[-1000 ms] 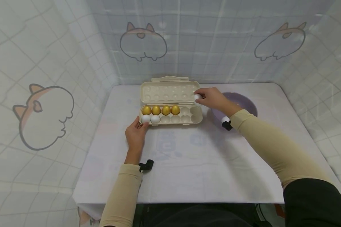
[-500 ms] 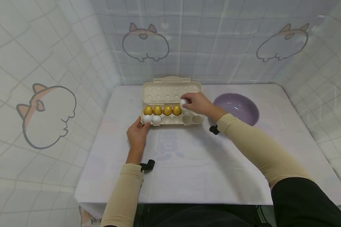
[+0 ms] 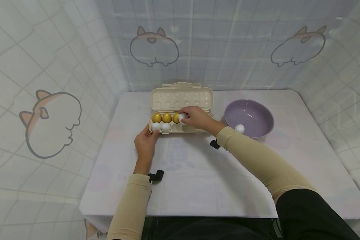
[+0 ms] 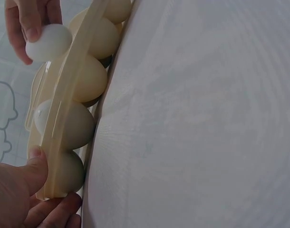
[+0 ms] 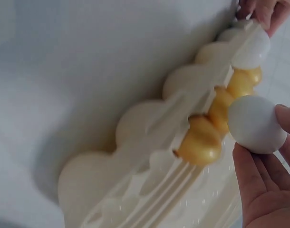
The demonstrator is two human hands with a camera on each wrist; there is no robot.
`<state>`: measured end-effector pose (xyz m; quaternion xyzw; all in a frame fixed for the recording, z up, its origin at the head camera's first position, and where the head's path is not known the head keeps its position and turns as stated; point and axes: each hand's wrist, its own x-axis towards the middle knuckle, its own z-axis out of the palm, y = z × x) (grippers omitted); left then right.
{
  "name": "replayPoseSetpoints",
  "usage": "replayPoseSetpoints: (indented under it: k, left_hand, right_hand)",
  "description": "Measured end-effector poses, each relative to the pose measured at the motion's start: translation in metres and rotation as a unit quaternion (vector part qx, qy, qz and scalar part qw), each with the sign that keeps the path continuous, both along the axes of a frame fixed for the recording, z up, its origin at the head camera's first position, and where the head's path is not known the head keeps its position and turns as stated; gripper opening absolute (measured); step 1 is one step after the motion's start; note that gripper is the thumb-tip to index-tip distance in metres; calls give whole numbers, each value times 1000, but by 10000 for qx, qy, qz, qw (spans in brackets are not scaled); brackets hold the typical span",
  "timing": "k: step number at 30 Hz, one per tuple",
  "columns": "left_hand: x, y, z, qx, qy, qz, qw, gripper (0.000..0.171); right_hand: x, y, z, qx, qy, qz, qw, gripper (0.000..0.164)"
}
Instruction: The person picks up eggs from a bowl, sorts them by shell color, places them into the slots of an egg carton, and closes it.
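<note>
A cream egg carton (image 3: 182,96) lies with its lid raised at the back of the table. My left hand (image 3: 145,145) grips its front left corner, thumb on the rim and fingers underneath, as the left wrist view shows. Between the thumb and fingers of my right hand (image 3: 196,118) is a white egg (image 5: 256,124), held over the carton. Several golden eggs (image 5: 198,142) fill part of the back row; in the head view the right hand hides one. Two white eggs (image 3: 166,127) sit in the front row at the left.
To the right of the carton stands a purple bowl (image 3: 252,116) with a white egg (image 3: 239,128) showing inside near its front left wall. A white cloth covers the table (image 3: 192,186). Tiled-pattern curtains (image 3: 225,50) enclose the back and sides.
My right hand has carried the white egg leftward from beside the bowl, across the carton and down toward the rows. The left hand keeps its grip at the carton's corner.
</note>
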<state>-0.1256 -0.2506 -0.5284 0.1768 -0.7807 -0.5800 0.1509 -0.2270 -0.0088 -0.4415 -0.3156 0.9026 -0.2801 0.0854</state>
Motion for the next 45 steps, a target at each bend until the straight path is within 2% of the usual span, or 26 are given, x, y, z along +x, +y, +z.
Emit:
replayPoseSetpoints:
  k: [7,13,17,24,32,38,45]
  left_hand:
    - [0,0,-2,8,-35,2,10000,66]
    - [0,1,-2,97,89,-23,9999,67]
    - [0,1,-4,253,221,-82,9994,66]
    - [-1,0,-5,203,129,-71,9997,66]
    - [-3,0,-6,80,59,-28,9999,65]
    - [-2,1,-3,93,47,-47,9999,65]
    - [-2,-1,-3,83,117,-27,9999,64]
  right_hand:
    - [5,-15,-19,-26,366,191,9991,35]
    - [10,-24,-34,-15,737,286,9969,32]
    - [14,-27,-38,130,785,302,9964,33]
    - [17,-28,-46,351,748,267,9962,24]
    - [21,-26,-45,334,766,117,9964,26]
    - [22,-16,-39,446,1121,178,9925,28]
    - [17,8,-22,223,627,-175,9976,50]
